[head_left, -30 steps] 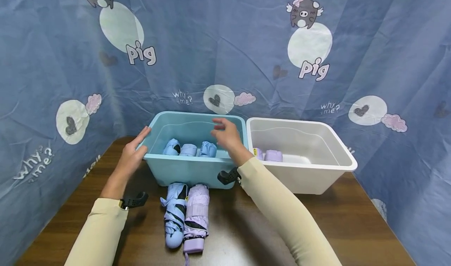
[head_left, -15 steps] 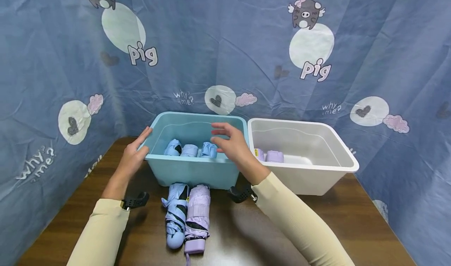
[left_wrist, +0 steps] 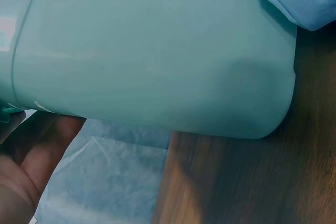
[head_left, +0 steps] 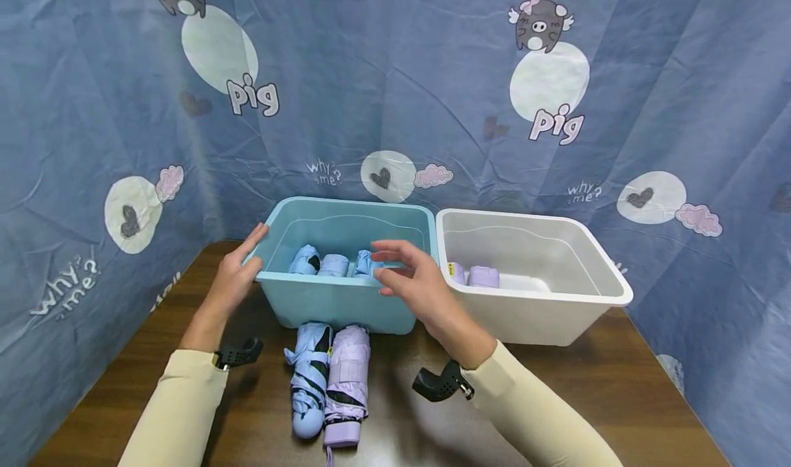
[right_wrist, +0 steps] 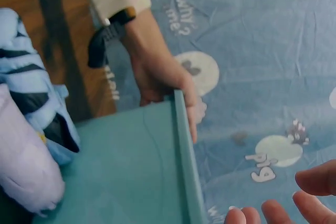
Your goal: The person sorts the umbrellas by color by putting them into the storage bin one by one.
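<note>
My left hand (head_left: 232,275) holds the left rim of a light blue plastic bin (head_left: 334,303), its fingers lying along the edge. In the right wrist view that same left hand (right_wrist: 160,72) grips the bin's corner. Inside the bin are three folded blue umbrellas (head_left: 334,265). My right hand (head_left: 415,281) hovers over the bin's front right rim, fingers loosely bent, thumb apart, nothing held. It partly hides the rightmost umbrella. On the table before the bin, a folded blue umbrella (head_left: 307,402) lies beside a folded lilac umbrella (head_left: 347,371).
A white bin (head_left: 525,319) stands against the blue one's right side, with two lilac umbrellas (head_left: 484,276) at its left end. Both bins are on a dark wooden table (head_left: 612,384). A blue printed curtain (head_left: 395,62) hangs close behind.
My right hand has come back from above the inside of the blue bin, toward me and down to its front rim. The left hand stays on the left rim.
</note>
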Motion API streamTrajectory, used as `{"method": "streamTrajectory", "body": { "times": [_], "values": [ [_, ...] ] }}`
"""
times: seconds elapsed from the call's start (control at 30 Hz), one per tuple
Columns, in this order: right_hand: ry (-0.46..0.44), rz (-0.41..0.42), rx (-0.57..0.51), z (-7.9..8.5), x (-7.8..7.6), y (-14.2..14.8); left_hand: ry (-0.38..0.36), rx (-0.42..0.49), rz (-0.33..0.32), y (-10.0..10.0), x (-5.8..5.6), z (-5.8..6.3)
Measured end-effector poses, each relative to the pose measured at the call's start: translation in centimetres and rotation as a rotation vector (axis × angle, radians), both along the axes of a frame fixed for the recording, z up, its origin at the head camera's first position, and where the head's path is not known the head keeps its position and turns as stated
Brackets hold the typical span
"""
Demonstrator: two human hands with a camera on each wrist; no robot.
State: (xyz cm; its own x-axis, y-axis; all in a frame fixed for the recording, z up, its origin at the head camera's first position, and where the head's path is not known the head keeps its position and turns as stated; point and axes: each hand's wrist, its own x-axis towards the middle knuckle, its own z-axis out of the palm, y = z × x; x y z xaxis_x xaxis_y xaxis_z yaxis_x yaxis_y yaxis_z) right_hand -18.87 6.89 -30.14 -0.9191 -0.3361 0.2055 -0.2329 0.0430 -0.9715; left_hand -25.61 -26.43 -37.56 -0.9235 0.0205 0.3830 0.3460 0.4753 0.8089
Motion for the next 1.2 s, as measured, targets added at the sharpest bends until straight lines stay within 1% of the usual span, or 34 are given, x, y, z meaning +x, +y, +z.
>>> {"method": "streamTrajectory", "body": {
  "times": [0.1,0.23,0.33,0.4,0.5,0.57,0.63,0.7,0.83,0.9,1.0,1.1,1.13,1.2],
  "values": [
    [0.001,0.033,-0.009,-0.8,0.8,0.1,-0.007,0.009,0.004,0.0,0.0,-0.1],
    [0.017,0.053,-0.008,-2.0,1.7,0.0,-0.012,0.015,0.01,0.1,0.1,0.0],
    [0.028,0.037,0.009,-3.0,2.2,-0.1,-0.007,0.012,0.007,0.2,0.3,0.2],
    [0.024,0.025,0.015,-3.8,2.5,0.0,-0.013,0.016,-0.003,0.6,1.0,0.9],
    [0.009,0.017,0.01,-4.8,3.0,0.1,-0.013,0.018,-0.009,0.6,1.2,0.8],
    [-0.003,0.017,0.009,-5.3,3.1,0.1,-0.011,0.017,-0.012,0.6,1.1,0.9],
    [-0.016,0.018,0.005,-5.6,3.2,0.1,0.001,0.011,-0.006,0.1,0.3,0.3],
    [-0.034,0.017,0.007,-6.0,3.2,-0.1,0.009,0.008,-0.002,0.0,0.0,0.5],
    [-0.081,0.014,0.016,-7.1,3.4,-0.3,0.003,0.005,-0.002,0.0,-0.2,0.6],
    [-0.113,0.017,0.017,-7.8,3.5,-0.5,-0.012,0.003,-0.001,0.2,0.2,0.8],
    [-0.167,0.018,0.011,-8.8,3.7,-0.9,-0.027,0.015,-0.009,0.8,1.2,1.6],
    [-0.194,0.01,0.017,-9.8,3.7,-1.3,-0.025,0.029,-0.021,1.3,2.1,2.2],
    [-0.197,0.004,0.024,-10.1,3.8,-1.4,-0.02,0.034,-0.024,1.4,2.2,2.2],
    [-0.191,-0.009,0.044,-10.7,3.8,-1.6,-0.014,0.035,-0.025,1.3,2.0,1.9]
  ]
}}
